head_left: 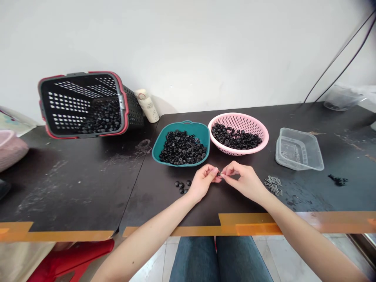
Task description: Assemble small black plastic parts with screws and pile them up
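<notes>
Pinching a small black piece (219,174) at the fingertips, the left hand (202,181) and right hand (243,181) meet just above the dark table (73,196). Both grips are narrow and close around that piece, though it is too small to tell how it sits between them or whether it is joined to anything else. Steady work at this scale seems to favour what shows here: the fingertips doing the fine handling, the forearms spread, and the hands low over bare tabletop, where a dropped piece would stay in sight.

Just behind the hands sits a teal plastic basket (202,135) heaped with black rubber-like rings (182,148), beside a pink perforated colander (237,119) holding more of them (236,137). Both are near enough to reach, and neither crowds the hands. A few loose black discs (181,187) lie left of the left hand, and grey metal fasteners (273,185) lie in a small heap right of the right hand. Farther right stands a clear plastic tray (311,147) with a few small pieces inside, and a small black heap (337,180) lies beyond it. At far left, a black-and-red basket (82,74) lies on its side with black pieces inside, next to a cream bottle (147,105).
</notes>
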Available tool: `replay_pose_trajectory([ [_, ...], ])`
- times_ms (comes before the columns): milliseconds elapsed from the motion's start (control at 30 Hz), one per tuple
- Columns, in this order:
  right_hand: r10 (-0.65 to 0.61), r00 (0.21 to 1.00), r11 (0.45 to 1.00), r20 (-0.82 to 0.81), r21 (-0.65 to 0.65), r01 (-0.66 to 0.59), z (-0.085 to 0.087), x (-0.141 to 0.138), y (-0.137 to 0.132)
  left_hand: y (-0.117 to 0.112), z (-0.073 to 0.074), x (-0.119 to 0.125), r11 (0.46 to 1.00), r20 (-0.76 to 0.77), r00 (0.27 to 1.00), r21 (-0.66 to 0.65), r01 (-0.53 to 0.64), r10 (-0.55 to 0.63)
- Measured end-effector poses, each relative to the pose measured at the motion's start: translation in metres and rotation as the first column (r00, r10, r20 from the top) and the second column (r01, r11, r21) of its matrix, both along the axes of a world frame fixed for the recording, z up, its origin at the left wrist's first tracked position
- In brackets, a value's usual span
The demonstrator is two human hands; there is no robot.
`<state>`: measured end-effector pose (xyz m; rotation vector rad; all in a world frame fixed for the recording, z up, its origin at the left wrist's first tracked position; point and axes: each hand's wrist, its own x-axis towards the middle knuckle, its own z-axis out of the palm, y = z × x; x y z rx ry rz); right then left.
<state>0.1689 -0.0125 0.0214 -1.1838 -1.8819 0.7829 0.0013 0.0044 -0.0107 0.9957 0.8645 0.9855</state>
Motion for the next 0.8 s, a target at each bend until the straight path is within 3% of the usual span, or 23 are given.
replay_pose_trajectory([
  [200, -0.051, 0.999, 0.996, -0.013, 0.066, 0.051, -0.003, 0.003, 0.004, -0.001, 0.0, 0.0, 1.0, 0.06, 0.998, -0.008, 0.027, -0.026],
  [500, -0.043, 0.991, 0.985, 0.13, 0.173, 0.02, -0.003, 0.007, 0.003, 0.0, -0.002, -0.002, 0.998, 0.101, 0.994, -0.037, 0.049, -0.045],
  [667, -0.068, 0.994, 0.987, 0.088, 0.153, 0.054, -0.005, 0.003, 0.003, 0.0, -0.002, -0.004, 0.997, 0.105, 0.993, -0.041, 0.064, -0.06],
  [800, -0.01, 0.997, 0.991, 0.082, 0.134, -0.001, 0.007, 0.003, 0.004, 0.001, -0.001, -0.005, 0.995, 0.112, 0.991, -0.054, 0.082, -0.076],
])
